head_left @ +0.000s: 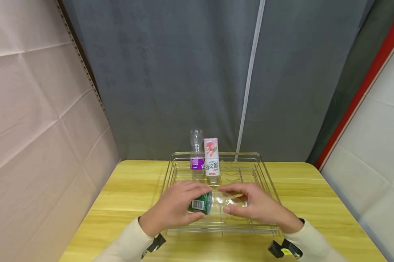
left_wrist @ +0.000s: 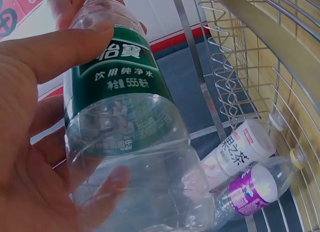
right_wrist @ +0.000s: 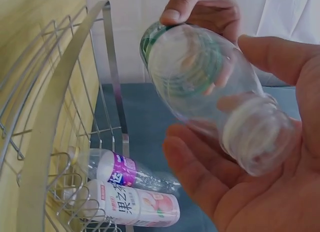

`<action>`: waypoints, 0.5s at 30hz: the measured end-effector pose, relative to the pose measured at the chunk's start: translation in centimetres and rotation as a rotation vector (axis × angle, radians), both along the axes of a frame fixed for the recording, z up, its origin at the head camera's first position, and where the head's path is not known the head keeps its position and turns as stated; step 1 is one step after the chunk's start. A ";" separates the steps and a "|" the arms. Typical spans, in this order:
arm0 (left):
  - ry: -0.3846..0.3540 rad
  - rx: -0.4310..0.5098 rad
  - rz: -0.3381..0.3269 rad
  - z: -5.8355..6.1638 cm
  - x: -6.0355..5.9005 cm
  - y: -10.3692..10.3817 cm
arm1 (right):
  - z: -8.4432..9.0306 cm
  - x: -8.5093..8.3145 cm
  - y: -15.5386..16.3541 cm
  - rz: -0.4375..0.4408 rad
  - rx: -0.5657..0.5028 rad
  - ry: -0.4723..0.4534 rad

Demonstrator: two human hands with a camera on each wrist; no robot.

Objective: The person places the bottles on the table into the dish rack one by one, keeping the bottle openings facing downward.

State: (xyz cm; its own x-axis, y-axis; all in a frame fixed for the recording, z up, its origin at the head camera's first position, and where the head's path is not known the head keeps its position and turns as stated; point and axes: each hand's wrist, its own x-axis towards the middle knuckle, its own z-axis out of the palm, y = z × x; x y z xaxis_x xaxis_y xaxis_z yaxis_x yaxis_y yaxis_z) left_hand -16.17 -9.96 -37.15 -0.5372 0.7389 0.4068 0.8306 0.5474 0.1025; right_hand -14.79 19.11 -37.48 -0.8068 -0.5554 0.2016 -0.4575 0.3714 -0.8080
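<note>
Both hands are at a clear plastic water bottle [head_left: 215, 203] with a green label [left_wrist: 120, 56], held lying sideways above the wire rack. The left hand [head_left: 174, 203] grips it around the label, close to its base. Around the shoulder and neck is the right hand [head_left: 259, 203], thumb on one side and fingers on the other. No cap shows on the neck [right_wrist: 257, 134] in the right wrist view. Behind the hands, a clear bottle with a purple label [head_left: 197, 163] and a pink-and-white bottle [head_left: 211, 156] stand neck down in the rack.
The metal wire rack [head_left: 262, 171], with wavy wire dividers [right_wrist: 65, 177], sits on a yellow wood-grain table [head_left: 128, 193]. A grey curtain [head_left: 170, 80] hangs behind, and pale cloth walls [head_left: 46, 127] stand at both sides.
</note>
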 end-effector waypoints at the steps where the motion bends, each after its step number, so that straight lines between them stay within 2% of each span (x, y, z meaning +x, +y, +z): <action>1: 0.001 0.000 -0.005 0.0 0.0 0.1 | -0.1 0.0 -0.1 0.001 0.000 -0.015; 15: -0.031 -0.025 -0.008 0.3 -0.1 0.8 | -0.1 0.1 0.0 0.003 -0.007 -0.005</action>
